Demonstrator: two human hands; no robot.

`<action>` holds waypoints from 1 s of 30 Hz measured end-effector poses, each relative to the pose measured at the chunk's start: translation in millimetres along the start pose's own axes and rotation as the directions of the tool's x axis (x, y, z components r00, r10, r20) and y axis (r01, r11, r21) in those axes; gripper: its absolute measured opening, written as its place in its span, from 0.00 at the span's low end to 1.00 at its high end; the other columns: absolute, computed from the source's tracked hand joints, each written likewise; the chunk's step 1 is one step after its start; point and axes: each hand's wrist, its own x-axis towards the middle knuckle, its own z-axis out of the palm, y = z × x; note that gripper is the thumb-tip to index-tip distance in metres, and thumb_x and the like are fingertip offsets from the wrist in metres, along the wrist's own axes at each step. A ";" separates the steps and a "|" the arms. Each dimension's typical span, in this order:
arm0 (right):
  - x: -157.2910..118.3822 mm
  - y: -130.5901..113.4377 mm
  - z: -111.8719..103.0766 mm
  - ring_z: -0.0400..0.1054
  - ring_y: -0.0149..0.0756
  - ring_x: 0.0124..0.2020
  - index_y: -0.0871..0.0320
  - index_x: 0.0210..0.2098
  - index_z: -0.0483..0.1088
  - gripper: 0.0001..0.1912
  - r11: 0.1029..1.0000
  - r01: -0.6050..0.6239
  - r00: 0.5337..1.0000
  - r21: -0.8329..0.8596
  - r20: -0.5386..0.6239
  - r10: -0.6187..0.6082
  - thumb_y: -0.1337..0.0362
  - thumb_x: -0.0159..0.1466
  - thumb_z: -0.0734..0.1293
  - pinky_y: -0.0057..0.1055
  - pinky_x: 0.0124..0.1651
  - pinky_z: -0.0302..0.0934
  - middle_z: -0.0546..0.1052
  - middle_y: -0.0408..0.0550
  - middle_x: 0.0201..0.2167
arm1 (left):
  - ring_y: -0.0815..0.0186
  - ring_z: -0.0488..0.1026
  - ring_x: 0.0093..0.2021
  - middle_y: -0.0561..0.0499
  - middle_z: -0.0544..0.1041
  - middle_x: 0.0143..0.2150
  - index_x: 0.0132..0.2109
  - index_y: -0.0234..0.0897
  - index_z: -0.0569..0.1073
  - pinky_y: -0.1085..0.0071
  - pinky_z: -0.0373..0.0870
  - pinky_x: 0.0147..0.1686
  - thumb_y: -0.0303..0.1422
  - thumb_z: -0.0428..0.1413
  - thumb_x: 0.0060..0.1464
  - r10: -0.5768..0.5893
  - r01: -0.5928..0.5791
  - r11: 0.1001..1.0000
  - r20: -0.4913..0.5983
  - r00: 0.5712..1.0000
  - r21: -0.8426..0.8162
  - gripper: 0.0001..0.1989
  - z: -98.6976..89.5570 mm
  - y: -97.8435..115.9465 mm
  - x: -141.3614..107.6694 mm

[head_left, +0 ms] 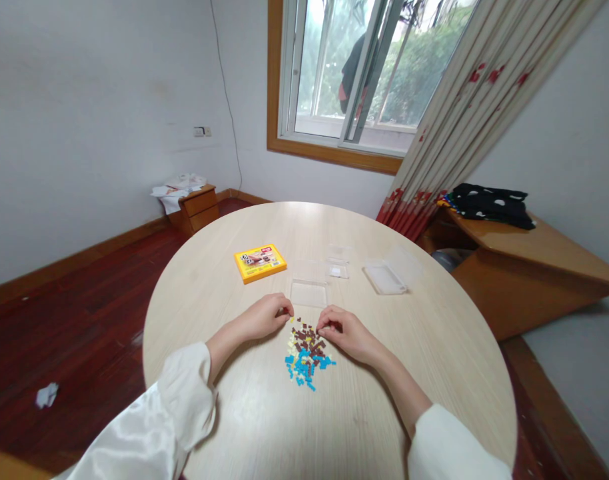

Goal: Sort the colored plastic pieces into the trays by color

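A loose pile of small building bricks lies on the table in front of me, with brown bricks (307,337) at the far side, blue bricks (303,367) nearer, and a few yellow and cream ones among them. My left hand (270,315) rests at the pile's far left edge, its thumb and fingers closed in a pinch beside a tiny yellow brick (291,320). At the right edge, my right hand (345,331) also pinches, its fingertips by the brown bricks. Whatever either pinch holds is too small to make out. Just beyond the hands sits a shallow clear plastic tray (309,293).
A yellow box (260,263) lies at the left on the round table (254,427). Farther right are a small clear case (337,269) and a larger open clear case (385,279). A wooden cabinet with folded black cloth (494,207) stands beyond the table's right edge.
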 end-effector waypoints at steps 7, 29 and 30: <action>5.9 12.5 9.9 0.67 0.35 0.29 0.59 0.31 0.68 0.12 0.975 -0.077 0.955 0.207 -0.266 0.132 0.56 0.57 0.64 0.33 0.35 0.63 0.73 0.46 0.26 | 0.67 0.69 0.32 0.50 0.75 0.32 0.35 0.35 0.73 0.73 0.64 0.34 0.25 0.49 0.52 -0.007 0.007 0.998 0.000 1.000 -0.059 0.08 -0.2 1.1 0.6; 34.9 15.7 17.2 0.67 0.39 0.40 0.57 0.44 0.71 0.14 0.963 0.144 0.741 -0.227 -0.621 -0.257 0.64 0.65 0.57 0.38 0.43 0.62 0.76 0.52 0.38 | 0.67 0.67 0.29 0.51 0.72 0.27 0.29 0.35 0.67 0.72 0.60 0.31 0.33 0.45 0.58 -0.103 0.073 0.992 -0.343 0.934 -0.100 0.12 3.5 -4.5 9.7; 34.8 15.2 17.4 0.67 0.39 0.39 0.58 0.44 0.71 0.13 0.962 0.149 0.741 -0.230 -0.618 -0.262 0.64 0.65 0.58 0.38 0.43 0.62 0.76 0.52 0.37 | 0.67 0.66 0.29 0.52 0.72 0.27 0.28 0.35 0.67 0.72 0.61 0.31 0.33 0.46 0.58 -0.121 0.081 0.990 -0.380 0.917 -0.119 0.12 4.5 -5.1 11.4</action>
